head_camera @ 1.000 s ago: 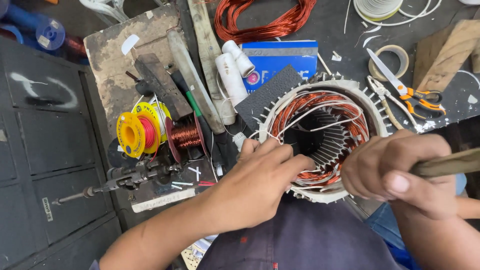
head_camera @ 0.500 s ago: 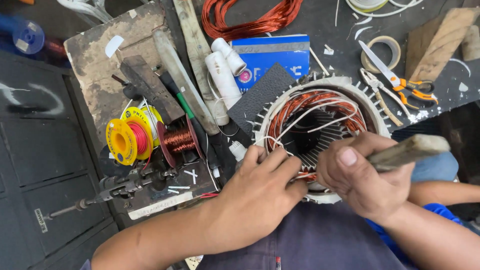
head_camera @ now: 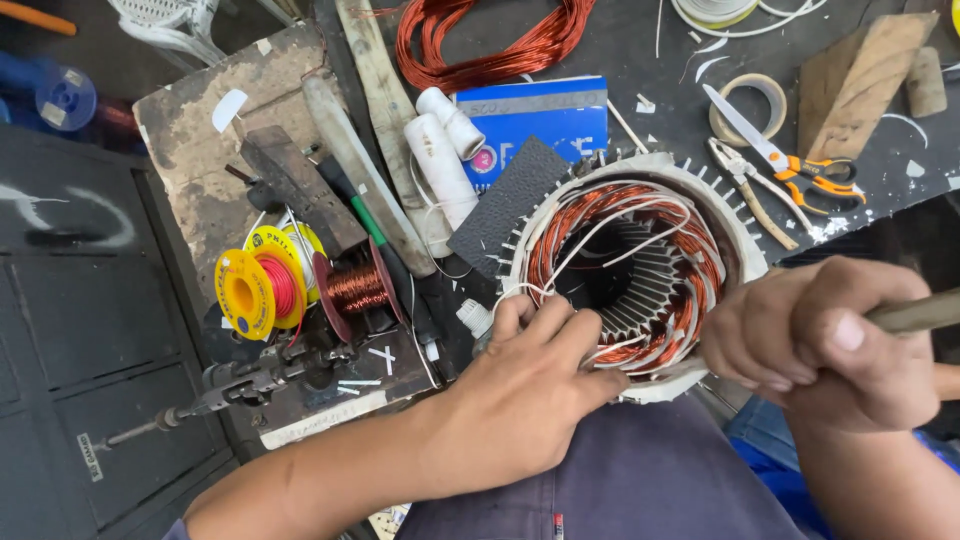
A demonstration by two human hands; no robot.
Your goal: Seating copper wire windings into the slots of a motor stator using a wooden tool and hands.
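1. The motor stator (head_camera: 640, 270) sat right in the middle of the view, resting on the person's lap at the near edge of the cluttered bench (head_camera: 200, 150), open end up, with copper windings and white leads looped around the slotted core.
2. The left hand (head_camera: 520, 390) came in from the near left, forearm angled up toward the stator. It lay palm down on the near left rim, fingers (head_camera: 560, 330) spread a bit and curled over onto the windings, pressing there rather than gripping anything.
3. The right hand (head_camera: 830, 340) was at the near right of the stator, closed in a fist around a wooden handle (head_camera: 915, 312) that stuck out to the right edge of the view. The thumb sat on top of the handle and the knuckles were up against the stator's right side. Couldn't see the working end of the tool, since the hand hid it.
4. Left of the stator: a yellow spool (head_camera: 262, 285) with red wire and a copper wire spool (head_camera: 357, 287), side by side.
5. Far side: a loose coil of copper wire (head_camera: 480, 45), two white tubes (head_camera: 440, 150), and a blue box (head_camera: 540, 125).
6. Far right: orange-handled scissors (head_camera: 790, 160), a tape roll (head_camera: 748, 100), and a wooden block (head_camera: 860, 75), all well apart from the hands.
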